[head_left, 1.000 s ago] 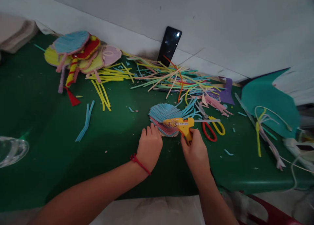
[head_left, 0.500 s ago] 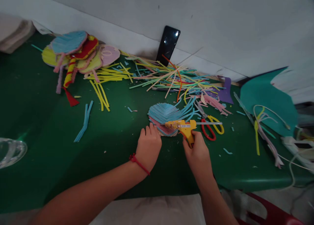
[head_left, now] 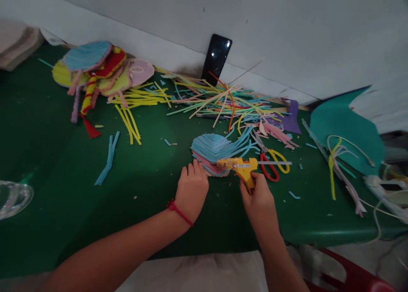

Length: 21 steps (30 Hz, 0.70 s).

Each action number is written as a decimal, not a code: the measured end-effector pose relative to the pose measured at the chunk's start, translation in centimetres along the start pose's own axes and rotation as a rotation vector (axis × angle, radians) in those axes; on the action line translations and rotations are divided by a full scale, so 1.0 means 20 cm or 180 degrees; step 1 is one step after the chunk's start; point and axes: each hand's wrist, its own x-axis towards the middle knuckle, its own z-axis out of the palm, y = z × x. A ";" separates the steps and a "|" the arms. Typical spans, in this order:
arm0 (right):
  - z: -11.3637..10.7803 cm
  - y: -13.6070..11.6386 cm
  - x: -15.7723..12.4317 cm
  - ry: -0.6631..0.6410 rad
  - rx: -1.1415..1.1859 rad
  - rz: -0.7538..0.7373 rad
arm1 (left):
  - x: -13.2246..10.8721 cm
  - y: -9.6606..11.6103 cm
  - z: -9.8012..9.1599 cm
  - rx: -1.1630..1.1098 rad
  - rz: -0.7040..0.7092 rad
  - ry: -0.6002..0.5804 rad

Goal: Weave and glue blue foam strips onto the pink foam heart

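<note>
My right hand [head_left: 259, 198] is wrapped round the grip of a yellow hot glue gun [head_left: 245, 169], with a clear glue stick [head_left: 276, 163] sticking out of its back. The gun's nozzle points left, over the lower part of a round pipe-cleaner piece [head_left: 212, 146] lying on the table. Blue strips cover its upper part in a V pattern, their loose ends trailing right; pink shows below. My left hand [head_left: 193, 190], wearing a red cord bracelet [head_left: 180, 211], grips the piece's lower left edge with curled fingers. Its thumb is hidden.
Scissors [head_left: 270, 162] with red and yellow handles lie just right of the glue gun. Behind are loose pipe cleaners [head_left: 219, 100] and a phone [head_left: 217, 58] against the wall. Finished fans [head_left: 89, 56] are stacked back left; a glass [head_left: 14, 198] stands left. Teal sheet [head_left: 344, 126] and cables lie right.
My right hand has drawn the glue gun slightly right and down, along the pink part of the piece. My left hand stays at the same edge.
</note>
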 end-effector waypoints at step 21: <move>-0.18 0.38 0.14 0.0566 0.0071 0.1184 | 0.01 -0.05 0.02 0.0019 0.0163 0.0528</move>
